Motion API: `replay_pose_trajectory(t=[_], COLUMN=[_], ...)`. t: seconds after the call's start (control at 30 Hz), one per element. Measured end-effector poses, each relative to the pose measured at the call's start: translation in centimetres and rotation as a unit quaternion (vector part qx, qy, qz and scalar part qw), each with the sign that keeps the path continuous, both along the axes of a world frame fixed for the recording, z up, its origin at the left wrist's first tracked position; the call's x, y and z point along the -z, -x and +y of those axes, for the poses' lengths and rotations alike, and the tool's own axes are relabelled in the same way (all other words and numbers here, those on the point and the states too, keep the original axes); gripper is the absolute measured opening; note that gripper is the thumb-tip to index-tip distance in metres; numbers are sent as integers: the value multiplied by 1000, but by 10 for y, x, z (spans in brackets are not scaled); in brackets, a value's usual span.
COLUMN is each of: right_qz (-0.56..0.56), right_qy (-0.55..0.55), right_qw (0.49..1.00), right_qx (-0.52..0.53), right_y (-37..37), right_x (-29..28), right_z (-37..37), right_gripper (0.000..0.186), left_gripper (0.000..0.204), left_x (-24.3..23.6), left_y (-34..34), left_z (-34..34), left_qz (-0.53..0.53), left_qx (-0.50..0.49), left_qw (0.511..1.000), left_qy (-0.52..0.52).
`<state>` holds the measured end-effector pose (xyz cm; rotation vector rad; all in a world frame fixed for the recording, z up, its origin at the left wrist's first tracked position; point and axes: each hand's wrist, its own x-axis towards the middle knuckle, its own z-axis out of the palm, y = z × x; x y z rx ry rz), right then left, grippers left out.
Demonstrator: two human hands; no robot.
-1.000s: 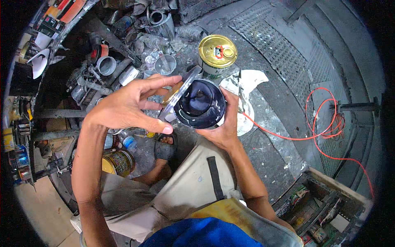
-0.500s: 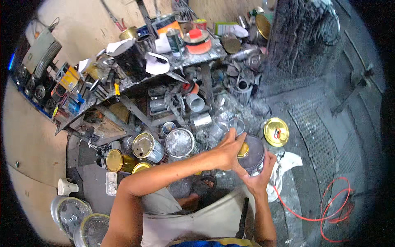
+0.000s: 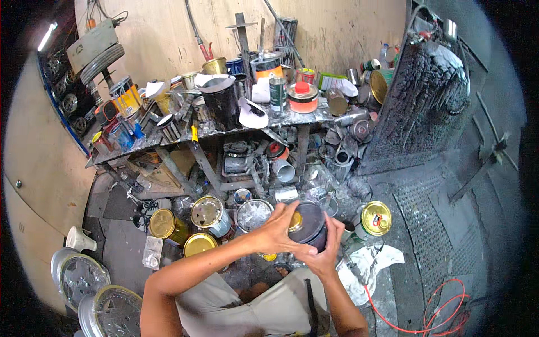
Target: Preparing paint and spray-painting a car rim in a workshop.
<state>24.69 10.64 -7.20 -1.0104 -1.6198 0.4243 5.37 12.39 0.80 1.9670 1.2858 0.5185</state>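
Note:
A dark can is held over my lap, with a translucent lid marked by a yellow centre lying across its top. My left hand grips the lid from the left, fingers curled over its edge. Around the can's right side and underneath, my right hand is closed. Just right of these stands a gold-lidded can, and below that a crumpled white cloth lies on the floor.
A cluttered bench of cans and tools runs along the pale wall. Several paint cans stand on the left floor, above wrapped discs. A blackened panel stands back right; a red hose loops below it.
The lid, tilted off the can's left side a second ago, now lies over its top. The view has swung up, bringing the bench and wall into sight.

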Motion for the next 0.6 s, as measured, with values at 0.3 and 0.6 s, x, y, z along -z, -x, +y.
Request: replay_pose_trajectory(t=[0.3, 0.6], right_qz=[41, -64], right_qy=[-51, -71], right_qw=[997, 985], right_qx=[-45, -142], right_y=[59, 74], right_x=[-20, -54], right_z=[-1, 24], right_gripper=[114, 127], left_gripper=[117, 120], left_x=[-37, -33], left_y=[50, 70], left_z=[-21, -13], left_qz=[-46, -28], left_qx=[-100, -115], left_qw=[994, 992], left_qy=[-24, -34])
